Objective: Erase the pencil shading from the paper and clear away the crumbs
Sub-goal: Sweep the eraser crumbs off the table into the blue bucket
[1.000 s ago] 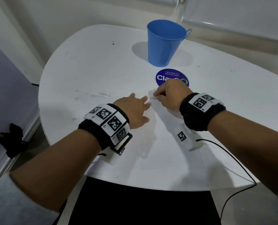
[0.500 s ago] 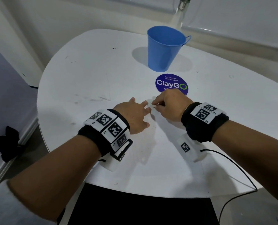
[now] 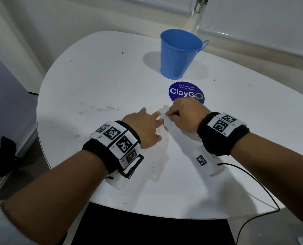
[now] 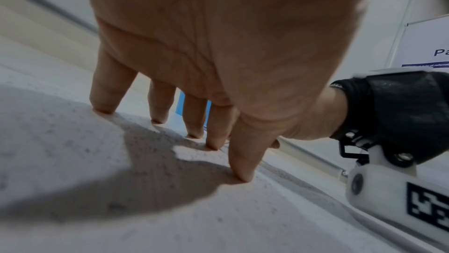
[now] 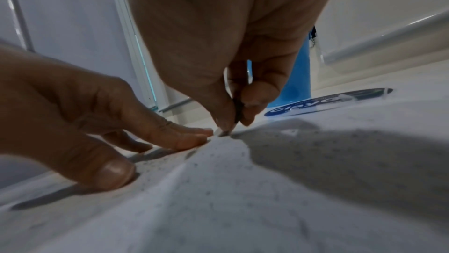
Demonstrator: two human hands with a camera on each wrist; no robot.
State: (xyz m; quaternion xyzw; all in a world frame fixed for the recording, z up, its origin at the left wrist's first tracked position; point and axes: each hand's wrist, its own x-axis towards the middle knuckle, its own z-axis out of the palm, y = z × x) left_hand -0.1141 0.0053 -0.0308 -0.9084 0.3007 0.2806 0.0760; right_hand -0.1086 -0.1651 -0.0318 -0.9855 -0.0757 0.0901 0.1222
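- One paper [image 3: 164,156] lies flat on the white desk [image 3: 94,76], speckled with many small dark crumbs [image 5: 206,192].
- Left hand [image 3: 143,128]: grip spread wide, five fingertips [image 4: 243,176] pressing the paper.
- Right hand [image 3: 184,115]: grip pinched on one thin dark tool [image 5: 239,111], tip on the paper.
- One blue bucket [image 3: 179,53], one round sticker [image 3: 184,91] beyond.

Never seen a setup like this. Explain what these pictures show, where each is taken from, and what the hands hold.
No machine: a person wears a head camera and one on each wrist, on black bands with square markers. The head view looks down on a white table with a sheet of paper, a blue bucket and a round sticker. The left hand presses the crumb-speckled paper flat with straight fingers. The right hand pinches a small dark thing, probably an eraser, onto it.
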